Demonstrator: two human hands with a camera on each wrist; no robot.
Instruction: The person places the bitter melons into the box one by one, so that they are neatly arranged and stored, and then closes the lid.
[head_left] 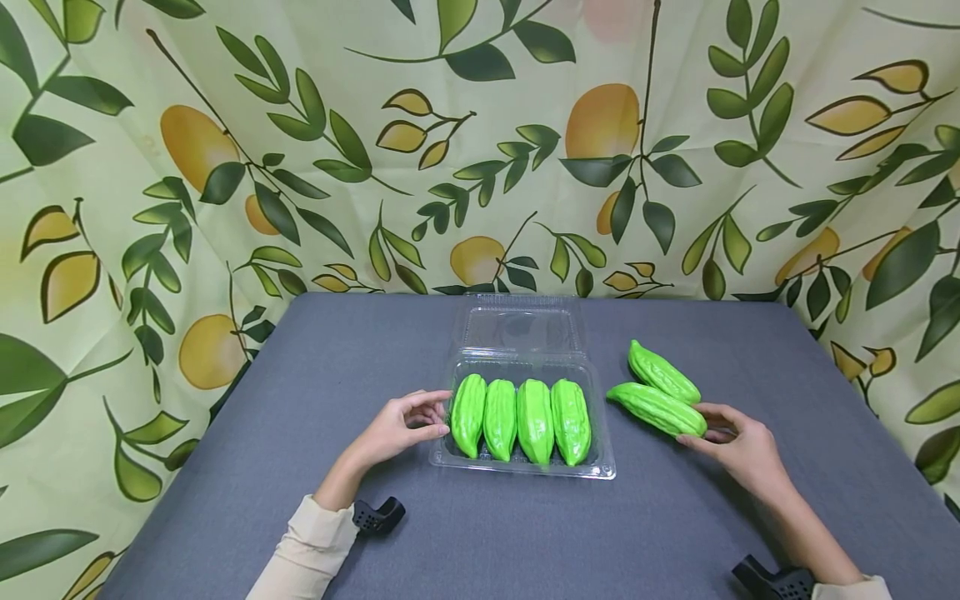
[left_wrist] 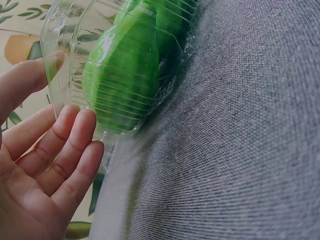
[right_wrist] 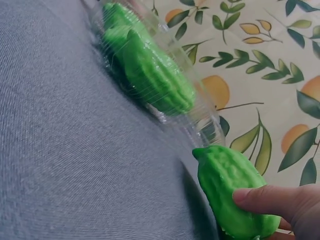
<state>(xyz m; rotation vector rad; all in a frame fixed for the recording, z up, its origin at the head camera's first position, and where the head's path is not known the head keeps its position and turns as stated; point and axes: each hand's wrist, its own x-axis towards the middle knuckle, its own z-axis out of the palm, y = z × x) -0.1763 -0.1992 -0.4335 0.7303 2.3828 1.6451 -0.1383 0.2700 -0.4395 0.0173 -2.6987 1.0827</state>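
Note:
My right hand (head_left: 738, 446) grips a green bitter melon (head_left: 656, 407) by its right end, thumb on the near side, as the right wrist view shows. Just behind it lies another bitter melon (head_left: 663, 372), partly covered in the head view. A clear plastic box (head_left: 525, 472) stands open at the middle of the table, with several bitter melons (head_left: 534, 421) side by side in it. At the box's left rim is my left hand (head_left: 397, 429), thumb and fingertips touching the edge, fingers fairly straight. Through the clear wall, the left wrist view shows the leftmost bitter melon (left_wrist: 122, 75).
The box's clear lid (head_left: 521, 329) lies folded back behind it. A grey cloth (head_left: 337, 350) covers the table. Behind the table hangs a leaf-and-fruit patterned curtain (head_left: 480, 192). Each wrist wears a black camera mount (head_left: 378, 517).

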